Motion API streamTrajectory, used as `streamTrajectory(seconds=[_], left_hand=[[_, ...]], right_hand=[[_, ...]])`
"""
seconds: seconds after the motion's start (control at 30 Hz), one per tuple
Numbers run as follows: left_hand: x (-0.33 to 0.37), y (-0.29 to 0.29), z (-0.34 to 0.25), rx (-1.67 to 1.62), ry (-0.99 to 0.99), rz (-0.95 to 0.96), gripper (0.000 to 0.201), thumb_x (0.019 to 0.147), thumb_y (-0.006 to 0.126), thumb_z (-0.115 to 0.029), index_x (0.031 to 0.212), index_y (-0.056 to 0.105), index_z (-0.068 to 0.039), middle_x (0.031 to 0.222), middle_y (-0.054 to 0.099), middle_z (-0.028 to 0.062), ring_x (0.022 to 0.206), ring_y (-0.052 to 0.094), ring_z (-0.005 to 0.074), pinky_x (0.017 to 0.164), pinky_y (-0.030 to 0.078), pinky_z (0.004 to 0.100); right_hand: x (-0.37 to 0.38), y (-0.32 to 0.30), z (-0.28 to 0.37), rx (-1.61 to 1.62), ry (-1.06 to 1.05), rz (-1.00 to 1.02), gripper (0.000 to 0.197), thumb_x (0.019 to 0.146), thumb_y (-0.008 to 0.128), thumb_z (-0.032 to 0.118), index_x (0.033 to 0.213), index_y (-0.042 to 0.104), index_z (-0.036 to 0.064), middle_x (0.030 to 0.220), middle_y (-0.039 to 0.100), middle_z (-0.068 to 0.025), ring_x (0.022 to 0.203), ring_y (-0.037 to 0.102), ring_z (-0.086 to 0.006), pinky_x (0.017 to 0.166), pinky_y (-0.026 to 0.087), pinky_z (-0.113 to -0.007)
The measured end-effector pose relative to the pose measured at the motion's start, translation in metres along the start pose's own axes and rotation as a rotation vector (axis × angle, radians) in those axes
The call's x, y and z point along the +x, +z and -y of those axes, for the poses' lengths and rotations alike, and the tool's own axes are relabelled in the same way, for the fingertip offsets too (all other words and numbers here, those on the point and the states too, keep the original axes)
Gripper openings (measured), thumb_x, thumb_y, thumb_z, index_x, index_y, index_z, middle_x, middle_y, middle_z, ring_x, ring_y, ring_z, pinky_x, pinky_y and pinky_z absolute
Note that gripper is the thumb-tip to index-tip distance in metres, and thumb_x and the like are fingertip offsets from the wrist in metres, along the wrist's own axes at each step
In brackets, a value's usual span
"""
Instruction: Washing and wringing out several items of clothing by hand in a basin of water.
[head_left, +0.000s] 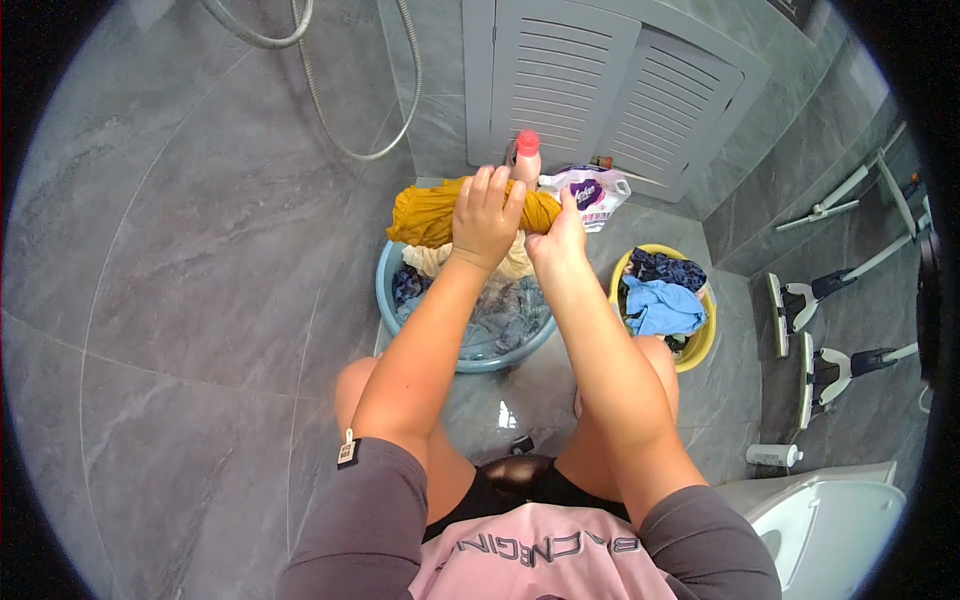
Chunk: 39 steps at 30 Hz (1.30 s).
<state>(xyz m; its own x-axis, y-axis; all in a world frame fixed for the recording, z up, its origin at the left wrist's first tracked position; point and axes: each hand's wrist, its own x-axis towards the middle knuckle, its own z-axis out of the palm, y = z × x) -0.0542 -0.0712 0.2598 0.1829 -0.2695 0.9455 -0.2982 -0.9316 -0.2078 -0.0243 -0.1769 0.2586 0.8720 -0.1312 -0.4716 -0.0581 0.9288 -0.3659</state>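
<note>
A mustard-yellow cloth garment point(425, 212), twisted into a roll, is held over the far rim of a blue basin point(388, 300). My left hand point(487, 218) is closed round its middle, fingers on top. My right hand point(560, 228) grips the roll's right end, thumb pointing away from me. The garment's loose, bunched part sticks out to the left. Below my hands, the basin holds wet clothes point(505, 315) in greyish water, with a cream cloth point(515, 258) on top and a dark patterned piece at the left. My forearms hide part of the basin.
A pink-capped bottle point(527, 160) and a white-and-purple pouch point(598, 198) stand behind the basin, before grey louvred doors point(560, 70). At right is a yellow basin point(712, 335) of clothes. Mops point(825, 375), a white bottle point(772, 455) and a toilet point(835, 530) line the right side. A shower hose point(415, 80) hangs far left.
</note>
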Motion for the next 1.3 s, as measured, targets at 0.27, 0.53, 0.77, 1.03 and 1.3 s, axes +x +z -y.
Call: streamTrajectory(seconds=[0.27, 0.53, 0.77, 1.03, 1.3], left_hand=[[-0.005, -0.005, -0.010, -0.370, -0.205, 0.346, 0.043, 0.062, 0.068, -0.008, 0.102, 0.053, -0.002, 0.087, 0.060, 0.0120, 0.080, 0.060, 0.0312, 0.069, 0.049, 0.0389], [-0.012, 0.000, -0.046, -0.503, -0.623, 0.396, 0.048, 0.062, 0.072, -0.012, 0.104, 0.051, -0.003, 0.090, 0.060, 0.0157, 0.083, 0.060, 0.0348, 0.070, 0.049, 0.0415], [-0.003, 0.007, -0.028, -0.869, -0.859, 0.530, 0.048, 0.065, 0.076, -0.017, 0.104, 0.054, -0.002, 0.092, 0.065, 0.0148, 0.087, 0.064, 0.0242, 0.076, 0.049, 0.0323], [-0.005, 0.002, -0.013, -1.298, -0.996, 0.809, 0.037, 0.066, 0.075, -0.012, 0.098, 0.058, -0.001, 0.090, 0.064, 0.0061, 0.084, 0.060, 0.0138, 0.078, 0.047, 0.0286], [0.001, -0.010, -0.013, -1.897, -1.352, 0.897, 0.028, 0.067, 0.068, -0.003, 0.093, 0.058, -0.001, 0.077, 0.061, 0.0059, 0.063, 0.060, 0.0176, 0.059, 0.049, 0.0302]], right_hand=[[-0.005, 0.000, 0.015, -0.201, -0.115, 0.223, 0.020, 0.083, 0.055, 0.004, 0.102, 0.051, -0.0004, 0.088, 0.058, -0.0105, 0.080, 0.061, -0.0234, 0.069, 0.051, -0.036], [-0.013, 0.015, 0.028, -0.281, -0.241, 0.270, 0.018, 0.086, 0.054, 0.003, 0.103, 0.054, -0.0030, 0.074, 0.057, -0.0091, 0.070, 0.060, -0.0203, 0.066, 0.050, -0.033], [-0.016, 0.033, 0.034, -0.237, -0.119, 0.376, 0.028, 0.092, 0.053, 0.026, 0.076, 0.050, 0.0032, 0.064, 0.051, -0.0069, 0.058, 0.051, -0.0187, 0.057, 0.045, -0.031], [-0.003, 0.029, 0.029, -0.290, 0.029, 0.376, 0.037, 0.092, 0.051, 0.035, 0.066, 0.042, 0.0106, 0.058, 0.043, -0.0031, 0.052, 0.045, -0.0163, 0.051, 0.043, -0.030], [-0.032, 0.042, 0.029, -0.587, -0.108, 0.559, 0.037, 0.092, 0.050, 0.030, 0.064, 0.041, 0.0081, 0.058, 0.044, -0.0040, 0.051, 0.046, -0.0163, 0.051, 0.041, -0.029]])
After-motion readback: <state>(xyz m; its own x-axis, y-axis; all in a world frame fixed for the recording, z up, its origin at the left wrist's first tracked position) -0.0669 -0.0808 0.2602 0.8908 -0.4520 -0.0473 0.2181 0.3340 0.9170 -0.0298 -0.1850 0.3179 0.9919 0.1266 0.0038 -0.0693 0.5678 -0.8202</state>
